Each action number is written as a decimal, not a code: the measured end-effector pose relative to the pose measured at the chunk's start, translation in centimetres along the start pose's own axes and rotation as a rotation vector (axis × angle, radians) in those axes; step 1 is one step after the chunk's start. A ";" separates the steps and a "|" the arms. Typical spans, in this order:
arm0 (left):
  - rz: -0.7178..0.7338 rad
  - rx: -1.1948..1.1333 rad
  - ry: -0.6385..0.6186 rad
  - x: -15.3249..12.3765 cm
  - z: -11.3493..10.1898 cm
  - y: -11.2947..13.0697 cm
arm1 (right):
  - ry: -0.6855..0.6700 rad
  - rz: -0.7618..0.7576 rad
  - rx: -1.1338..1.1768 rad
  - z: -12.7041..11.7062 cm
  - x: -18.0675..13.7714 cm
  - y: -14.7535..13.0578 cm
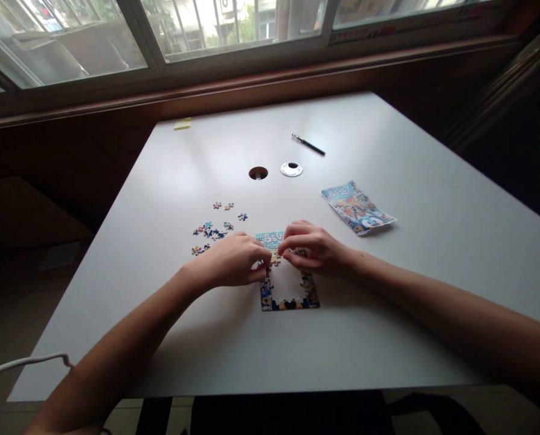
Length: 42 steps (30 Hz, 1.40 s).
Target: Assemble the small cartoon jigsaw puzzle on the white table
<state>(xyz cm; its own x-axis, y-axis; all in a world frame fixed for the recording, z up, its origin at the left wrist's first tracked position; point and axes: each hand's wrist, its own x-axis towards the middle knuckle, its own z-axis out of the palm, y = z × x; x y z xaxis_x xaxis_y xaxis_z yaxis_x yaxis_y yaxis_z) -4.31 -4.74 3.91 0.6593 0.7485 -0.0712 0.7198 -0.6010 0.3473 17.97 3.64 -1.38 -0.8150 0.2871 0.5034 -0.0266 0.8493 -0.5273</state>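
Observation:
A small, partly assembled jigsaw puzzle (289,300) lies on the white table (234,338) in front of me, its border filled and its middle bare. My left hand (232,261) and my right hand (312,246) meet over its upper edge, fingers pinched together around a small puzzle piece (275,260). Which hand truly grips the piece is hard to tell. Several loose puzzle pieces (212,231) lie scattered just left of my left hand.
A printed puzzle packet (357,208) lies to the right. Farther back are a round cable hole (258,173), its loose cover (291,169), a black pen (308,144) and a yellow sticky note (182,124). A window runs behind the table.

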 end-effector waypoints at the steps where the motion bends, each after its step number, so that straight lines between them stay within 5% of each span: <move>1: -0.001 -0.010 0.010 0.0 0.1 0.0 | 0.035 0.068 0.052 -0.1 0.0 0.0; 6: -0.013 -0.061 0.024 0.2 0.5 0.0 | 0.141 0.403 0.245 -0.6 0.0 0.6; 12: -0.011 -0.083 0.097 -0.5 -1.4 -0.7 | 0.212 0.491 0.316 -0.8 -0.3 1.6; 15: -0.098 -0.068 0.306 -2.4 -1.8 -2.1 | 0.218 0.497 0.353 -0.7 -0.4 1.8; 20: -0.303 0.110 1.022 -6.2 1.9 -5.3 | 0.194 0.497 0.369 -0.7 -0.5 1.8; 25: -0.470 -0.086 0.948 -6.7 3.7 -7.3 | 0.192 0.512 0.369 -0.7 -0.5 1.7; 42: -0.557 -0.175 0.910 -6.7 3.3 -7.9 | 0.178 0.533 0.377 -0.8 -0.7 1.6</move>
<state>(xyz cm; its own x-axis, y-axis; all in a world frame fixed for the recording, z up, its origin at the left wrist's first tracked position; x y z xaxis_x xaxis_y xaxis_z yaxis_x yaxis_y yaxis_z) -13.70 -5.98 -1.43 -0.2118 0.8747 0.4358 0.7802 -0.1173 0.6145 18.95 5.15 -2.00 -0.6658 0.7200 0.1960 0.1262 0.3674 -0.9215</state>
